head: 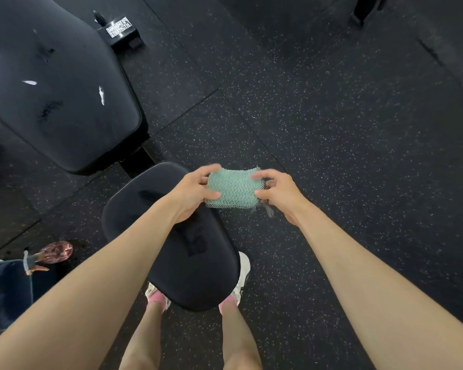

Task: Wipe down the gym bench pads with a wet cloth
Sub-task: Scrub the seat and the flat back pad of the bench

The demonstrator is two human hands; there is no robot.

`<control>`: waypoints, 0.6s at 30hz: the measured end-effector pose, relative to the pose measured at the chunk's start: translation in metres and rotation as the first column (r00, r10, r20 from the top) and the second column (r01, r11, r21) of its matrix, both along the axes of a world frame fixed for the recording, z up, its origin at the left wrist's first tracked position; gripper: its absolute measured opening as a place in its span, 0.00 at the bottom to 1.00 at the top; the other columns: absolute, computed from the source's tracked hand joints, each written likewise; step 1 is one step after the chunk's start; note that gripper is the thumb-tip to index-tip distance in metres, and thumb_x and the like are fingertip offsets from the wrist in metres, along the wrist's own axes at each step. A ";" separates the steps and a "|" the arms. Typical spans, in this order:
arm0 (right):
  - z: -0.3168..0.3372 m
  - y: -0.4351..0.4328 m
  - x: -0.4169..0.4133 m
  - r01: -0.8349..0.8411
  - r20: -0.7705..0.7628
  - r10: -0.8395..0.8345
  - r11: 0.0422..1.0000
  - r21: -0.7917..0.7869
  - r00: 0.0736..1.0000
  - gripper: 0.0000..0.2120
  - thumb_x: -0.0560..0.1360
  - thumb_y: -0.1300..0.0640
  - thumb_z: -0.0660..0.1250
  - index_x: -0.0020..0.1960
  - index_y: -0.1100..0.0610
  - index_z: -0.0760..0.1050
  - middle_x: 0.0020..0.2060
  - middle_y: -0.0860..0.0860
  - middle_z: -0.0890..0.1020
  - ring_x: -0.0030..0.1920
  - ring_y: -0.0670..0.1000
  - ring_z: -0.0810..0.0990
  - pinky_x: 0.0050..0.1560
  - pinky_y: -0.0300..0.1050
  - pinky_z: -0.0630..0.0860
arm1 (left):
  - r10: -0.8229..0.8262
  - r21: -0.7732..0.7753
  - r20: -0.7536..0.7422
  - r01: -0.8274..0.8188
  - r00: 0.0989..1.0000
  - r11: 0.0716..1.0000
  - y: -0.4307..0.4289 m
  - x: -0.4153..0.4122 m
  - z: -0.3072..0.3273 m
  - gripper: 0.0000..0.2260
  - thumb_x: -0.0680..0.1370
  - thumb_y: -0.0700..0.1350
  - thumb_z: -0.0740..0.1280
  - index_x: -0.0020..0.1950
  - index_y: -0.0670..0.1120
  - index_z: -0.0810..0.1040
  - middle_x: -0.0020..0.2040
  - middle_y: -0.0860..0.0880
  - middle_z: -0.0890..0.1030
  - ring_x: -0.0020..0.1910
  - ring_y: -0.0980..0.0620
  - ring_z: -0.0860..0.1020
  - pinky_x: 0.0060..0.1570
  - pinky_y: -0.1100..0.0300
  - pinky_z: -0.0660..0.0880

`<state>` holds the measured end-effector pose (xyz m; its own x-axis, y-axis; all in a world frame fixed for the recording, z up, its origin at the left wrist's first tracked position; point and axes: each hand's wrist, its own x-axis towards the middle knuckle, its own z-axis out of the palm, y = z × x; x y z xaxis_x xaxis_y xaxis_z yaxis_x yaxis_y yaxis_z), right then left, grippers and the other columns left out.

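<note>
A folded mint-green cloth [234,188] with a dark checked edge is held in the air between both hands, above the far end of the small black seat pad [155,209]. My left hand [191,194] grips its left side, thumb on top. My right hand [277,194] pinches its right side. The large black back pad [64,97] lies at the upper left, worn with several white tears.
Black speckled rubber floor tiles [332,129] spread all around. A pink spray bottle [55,253] lies at the lower left beside a dark blue cloth [8,292]. A bench foot with a label [119,30] stands beyond the back pad. My feet are under the seat pad.
</note>
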<state>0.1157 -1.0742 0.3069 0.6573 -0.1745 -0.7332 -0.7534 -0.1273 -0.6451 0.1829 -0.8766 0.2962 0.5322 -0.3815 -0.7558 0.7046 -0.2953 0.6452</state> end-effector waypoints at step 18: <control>-0.005 0.004 -0.002 0.071 -0.005 -0.072 0.992 -0.106 0.997 0.05 0.70 0.58 0.73 0.38 0.52 0.78 0.48 0.49 0.78 0.44 0.47 0.75 0.42 0.40 0.69 | -0.184 0.171 0.150 0.158 0.971 0.972 0.000 0.016 0.009 0.06 0.76 0.41 0.67 0.49 0.40 0.79 0.56 0.48 0.77 0.52 0.54 0.77 0.57 0.61 0.71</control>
